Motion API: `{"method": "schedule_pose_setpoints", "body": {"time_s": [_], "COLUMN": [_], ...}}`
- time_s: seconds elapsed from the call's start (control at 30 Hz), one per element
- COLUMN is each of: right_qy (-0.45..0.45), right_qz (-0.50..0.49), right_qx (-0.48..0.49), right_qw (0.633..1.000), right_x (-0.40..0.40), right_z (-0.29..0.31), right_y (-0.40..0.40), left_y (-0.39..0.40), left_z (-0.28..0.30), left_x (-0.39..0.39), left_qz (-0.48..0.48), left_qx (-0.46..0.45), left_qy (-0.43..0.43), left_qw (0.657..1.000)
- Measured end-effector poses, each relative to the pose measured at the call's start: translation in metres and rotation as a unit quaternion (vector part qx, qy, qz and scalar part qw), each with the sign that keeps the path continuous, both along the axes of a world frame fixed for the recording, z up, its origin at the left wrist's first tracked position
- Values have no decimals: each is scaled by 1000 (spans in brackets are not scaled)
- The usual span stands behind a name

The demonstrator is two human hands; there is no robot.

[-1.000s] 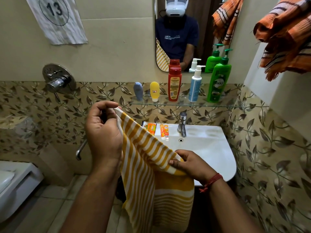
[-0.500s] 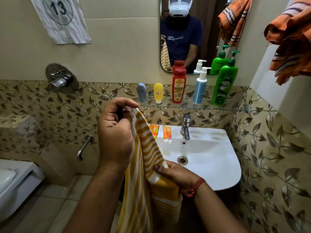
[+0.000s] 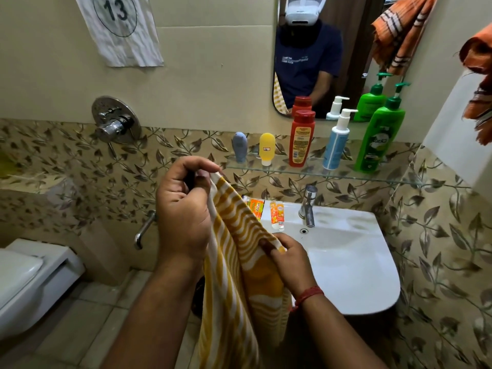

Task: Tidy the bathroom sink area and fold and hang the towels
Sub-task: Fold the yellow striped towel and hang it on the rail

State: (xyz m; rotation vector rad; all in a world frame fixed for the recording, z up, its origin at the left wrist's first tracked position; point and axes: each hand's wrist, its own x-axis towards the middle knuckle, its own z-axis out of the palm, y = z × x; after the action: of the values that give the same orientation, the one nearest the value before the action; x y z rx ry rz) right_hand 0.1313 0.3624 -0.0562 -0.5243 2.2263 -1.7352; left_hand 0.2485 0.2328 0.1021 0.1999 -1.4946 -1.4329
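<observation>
Hanging in front of us, the yellow-and-white striped towel (image 3: 234, 262) runs top to bottom, its long axis near vertical and leaning left toward the top, with its lower end cut off by the bottom edge. Our left hand (image 3: 183, 209) pinches its top corner between thumb and curled fingers; the fingertips themselves are hidden behind the hand. Our right hand (image 3: 290, 259) pinches a lower edge, fingers pressed together on the cloth, just left of the white sink (image 3: 359, 262). On the sink's back rim we see 2 orange tubes (image 3: 277, 214), the left 1 partly hidden by the towel, beside the tap (image 3: 308, 206). On the glass shelf (image 3: 292, 173) stand 5 bottles; only the green one's label (image 3: 380, 141) is partly readable. An orange towel (image 3: 479, 83) at right is cut off by the frame edge.
</observation>
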Motion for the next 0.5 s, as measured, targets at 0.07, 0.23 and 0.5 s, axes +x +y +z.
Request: {"method": "schedule_pose_setpoints", "body": {"time_s": [0.07, 0.23, 0.5], "right_qy": [19, 26, 59], "right_qz": [-14, 66, 160], "right_qx": [-15, -31, 28], "right_qw": [1000, 997, 985], "right_x": [-7, -21, -36], "right_z": [-2, 6, 21], "right_y": [2, 21, 47], "left_y": [-3, -24, -46], "left_z": [-1, -3, -19], "left_x": [-2, -5, -15], "left_qz": [27, 149, 226], "left_qx": [16, 145, 200], "left_qy": [-7, 7, -28], "left_qw": [999, 978, 953]}}
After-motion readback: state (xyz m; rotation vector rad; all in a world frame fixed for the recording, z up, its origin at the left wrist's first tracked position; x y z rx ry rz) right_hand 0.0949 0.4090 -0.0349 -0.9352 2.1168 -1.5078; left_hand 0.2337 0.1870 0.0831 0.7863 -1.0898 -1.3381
